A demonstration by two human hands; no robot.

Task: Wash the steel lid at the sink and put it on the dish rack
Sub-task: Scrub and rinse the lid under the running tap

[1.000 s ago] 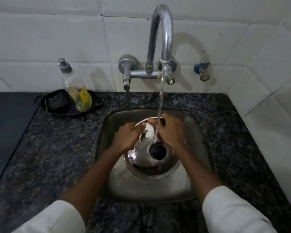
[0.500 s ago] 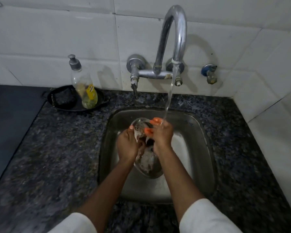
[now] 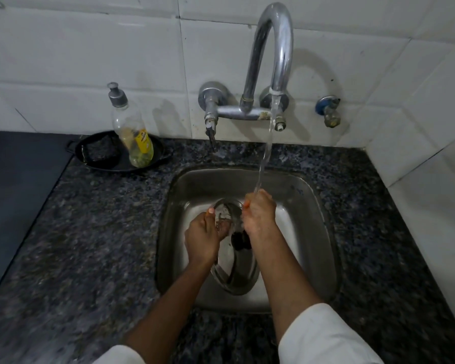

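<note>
The steel lid [image 3: 234, 269], with a black knob [image 3: 240, 240], stands tilted on edge inside the steel sink [image 3: 307, 232]. My left hand [image 3: 202, 240] grips its left rim. My right hand [image 3: 259, 215] holds the upper right rim, and the water stream [image 3: 264, 158] from the curved tap [image 3: 273, 48] lands on its knuckles. The far part of the lid is partly hidden by both hands. No dish rack is in view.
A soap bottle [image 3: 132, 132] stands in a black dish [image 3: 121, 153] with a dark scrubber [image 3: 100, 151] on the speckled granite counter [image 3: 90, 232], back left. White tiled walls close the back and right. A small valve [image 3: 329, 111] sits right of the tap.
The lid has turned from lying flat with its knob up to standing on edge. My right hand slid up to the top rim, under the stream.
</note>
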